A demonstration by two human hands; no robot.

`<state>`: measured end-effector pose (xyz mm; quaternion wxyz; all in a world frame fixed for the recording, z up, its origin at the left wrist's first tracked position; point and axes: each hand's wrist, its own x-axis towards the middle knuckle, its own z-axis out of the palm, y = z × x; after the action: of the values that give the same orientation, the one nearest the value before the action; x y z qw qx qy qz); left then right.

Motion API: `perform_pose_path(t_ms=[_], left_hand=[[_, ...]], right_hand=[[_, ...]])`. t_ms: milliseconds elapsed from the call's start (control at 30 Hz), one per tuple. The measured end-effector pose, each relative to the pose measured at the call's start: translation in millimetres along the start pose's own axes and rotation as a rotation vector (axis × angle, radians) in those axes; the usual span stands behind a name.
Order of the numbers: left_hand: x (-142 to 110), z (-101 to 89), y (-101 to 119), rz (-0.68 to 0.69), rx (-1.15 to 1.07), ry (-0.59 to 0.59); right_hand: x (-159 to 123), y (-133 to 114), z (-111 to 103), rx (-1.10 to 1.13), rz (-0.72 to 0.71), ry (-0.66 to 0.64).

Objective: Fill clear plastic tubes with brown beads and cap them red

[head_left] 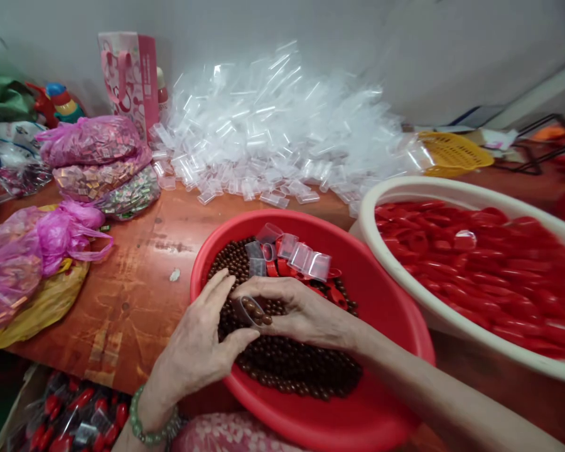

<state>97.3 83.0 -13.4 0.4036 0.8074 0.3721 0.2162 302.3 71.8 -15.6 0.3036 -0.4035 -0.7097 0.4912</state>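
Observation:
Over a red basin (395,326), my right hand (306,311) grips a clear plastic sleeve (245,320) between thumb and fingers. Several brown balls (252,307) show in its open end. Close beside it on the left is my left hand (207,339), thumb and fingers apart, with nothing visible in it. A heap of small brown balls (301,370) covers the basin's bottom. On top of them, toward the back, lie several more clear sleeves (306,258) and red plastic pieces (336,295).
Behind the basin rises a large pile of clear plastic sleeves (273,138). To the right, a white tub (370,207) holds red plastic pieces (471,251). Pink bags (94,141) of small pieces stand left. A box of red items (75,414) sits lower left.

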Motion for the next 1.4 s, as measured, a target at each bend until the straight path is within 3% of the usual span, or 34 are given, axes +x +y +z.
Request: perform_pose_path(t_ms=[300, 500, 633, 733, 833, 967, 1100, 1267, 1400], left_hand=[[7.8, 5.8, 8.3, 0.034, -0.211, -0.046], [12.9, 18.0, 14.5, -0.055, -0.484, 0.033], [13.0, 23.0, 16.0, -0.206, -0.669, 0.036], [12.7, 22.9, 16.3, -0.288, -0.759, 0.033], [13.2, 21.0, 15.7, -0.309, -0.817, 0.001], [13.9, 19.1, 13.4, -0.299, -0.882, -0.066], [13.9, 17.8, 12.1, -0.282, -0.882, -0.100], [13.9, 16.7, 11.7, -0.259, -0.911, -0.131], [16.3, 16.0, 10.9, -0.295, -0.951, -0.116]], right_hand=[[-7.0, -3.0, -6.1, 0.003, -0.023, -0.019], [-10.8, -8.8, -6.4, 0.009, -0.035, 0.004], [-17.0, -13.6, -4.6, -0.097, 0.022, 0.084], [-23.3, -18.9, -6.9, -0.227, 0.113, 0.225], [-25.2, -27.6, -11.0, -0.295, 0.062, 0.305], [-19.7, -37.3, -15.2, -0.368, -0.088, 0.177], [-14.0, -36.6, -17.7, -0.410, -0.118, 0.047], [-14.5, -30.9, -15.4, -0.358, -0.115, 0.017], [-25.4, -24.0, -18.7, -0.325, -0.001, 0.077]])
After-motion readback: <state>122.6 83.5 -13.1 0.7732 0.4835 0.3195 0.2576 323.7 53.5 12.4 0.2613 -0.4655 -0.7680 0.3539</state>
